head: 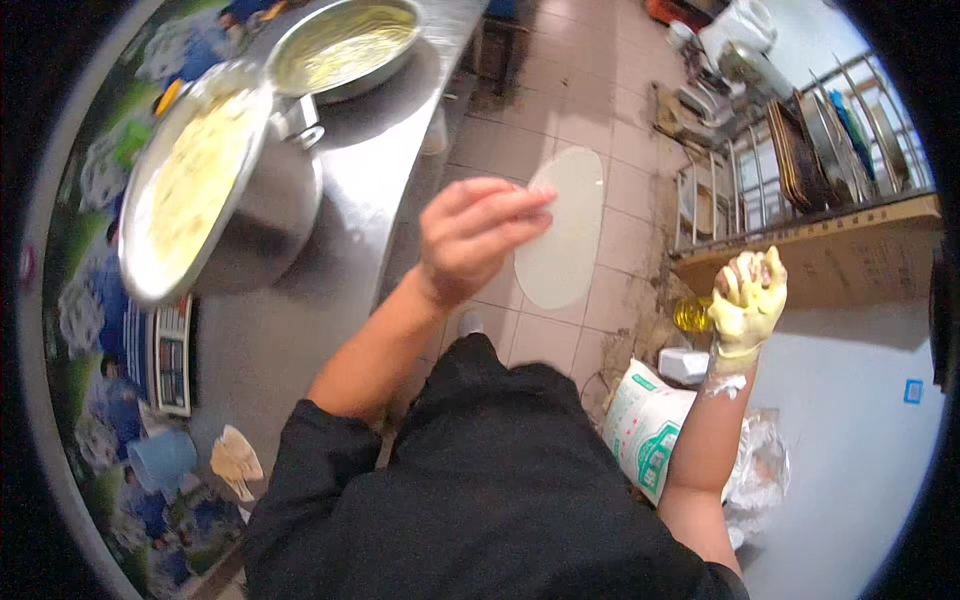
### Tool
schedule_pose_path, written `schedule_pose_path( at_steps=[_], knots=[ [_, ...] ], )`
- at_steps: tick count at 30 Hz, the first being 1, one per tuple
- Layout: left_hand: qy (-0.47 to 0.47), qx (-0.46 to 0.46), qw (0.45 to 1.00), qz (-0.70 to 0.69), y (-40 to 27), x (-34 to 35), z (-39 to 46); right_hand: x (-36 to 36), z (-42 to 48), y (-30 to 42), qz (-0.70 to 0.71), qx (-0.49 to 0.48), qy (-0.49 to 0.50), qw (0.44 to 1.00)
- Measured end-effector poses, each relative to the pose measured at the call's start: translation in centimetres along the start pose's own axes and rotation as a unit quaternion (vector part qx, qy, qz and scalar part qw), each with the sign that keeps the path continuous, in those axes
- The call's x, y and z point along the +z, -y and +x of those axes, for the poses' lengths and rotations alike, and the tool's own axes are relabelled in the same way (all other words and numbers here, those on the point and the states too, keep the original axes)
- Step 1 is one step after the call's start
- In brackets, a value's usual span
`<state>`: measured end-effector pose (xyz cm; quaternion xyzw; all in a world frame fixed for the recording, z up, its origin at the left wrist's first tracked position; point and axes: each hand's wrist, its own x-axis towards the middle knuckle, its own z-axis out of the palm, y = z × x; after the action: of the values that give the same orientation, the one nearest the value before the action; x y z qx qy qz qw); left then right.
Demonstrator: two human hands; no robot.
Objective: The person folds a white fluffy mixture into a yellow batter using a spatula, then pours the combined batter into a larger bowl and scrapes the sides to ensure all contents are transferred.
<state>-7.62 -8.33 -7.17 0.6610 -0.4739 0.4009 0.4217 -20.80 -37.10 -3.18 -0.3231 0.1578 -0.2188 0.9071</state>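
Observation:
My left hand (480, 229) is in front of me, palm down, its fingertips pinched at the near edge of a thin, pale oval plastic sheet (566, 247). The thumb is hidden. My right hand (746, 307) is held out to the right, coated to the wrist in pale yellow batter or dough; a white smear (726, 386) marks the forearm. Its fingers are curled, and nothing shows in them. On the left, a deep metal pot (289, 202) contains a thick pale yellow mixture (199, 180). Beyond it stands a metal basin (371, 79) with a yellowish mixture inside.
A stainless steel worktable (360, 187) runs along my left, with a blue container (163, 457) and a beige cloth (236, 457). On the right are a metal rack (739, 187) holding trays, an oil bottle (691, 315) and a printed white sack (645, 435). Tiled floor (502, 142) lies ahead.

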Motion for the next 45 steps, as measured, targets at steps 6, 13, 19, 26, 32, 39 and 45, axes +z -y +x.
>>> schedule_pose_path(
  at_steps=[6, 13, 19, 26, 32, 39, 45],
  knots=[
    [-0.044, 0.048, 0.997, -0.034, -2.6, 0.2, 4.0, -0.8, -1.4, 2.9, 0.008, -0.057, 0.020, 0.998],
    [-0.108, -0.525, 0.724, -0.435, -9.1, -0.2, 1.1, -0.9, -2.9, 2.8, 0.037, -0.042, 0.044, 0.997],
    [-0.094, -0.547, 0.718, -0.420, -21.2, -2.3, -8.8, -5.2, -9.2, -2.7, -0.018, 0.079, 0.143, 0.986],
    [-0.103, -0.548, 0.763, -0.327, -31.5, -6.4, -12.0, -3.5, -15.5, -5.2, -0.201, 0.133, 0.479, 0.844],
    [-0.068, -0.579, 0.767, -0.267, -39.4, -10.9, -10.3, 0.3, -23.5, -4.4, -0.455, 0.077, 0.542, 0.703],
    [-0.306, -0.499, 0.809, 0.054, -50.7, -11.5, -16.1, 8.8, -29.3, 1.2, -0.682, -0.190, 0.468, 0.529],
    [-0.523, -0.537, 0.658, -0.072, -67.9, -8.8, -21.0, 4.0, -32.2, -0.8, -0.743, -0.333, 0.503, 0.291]
  ],
)
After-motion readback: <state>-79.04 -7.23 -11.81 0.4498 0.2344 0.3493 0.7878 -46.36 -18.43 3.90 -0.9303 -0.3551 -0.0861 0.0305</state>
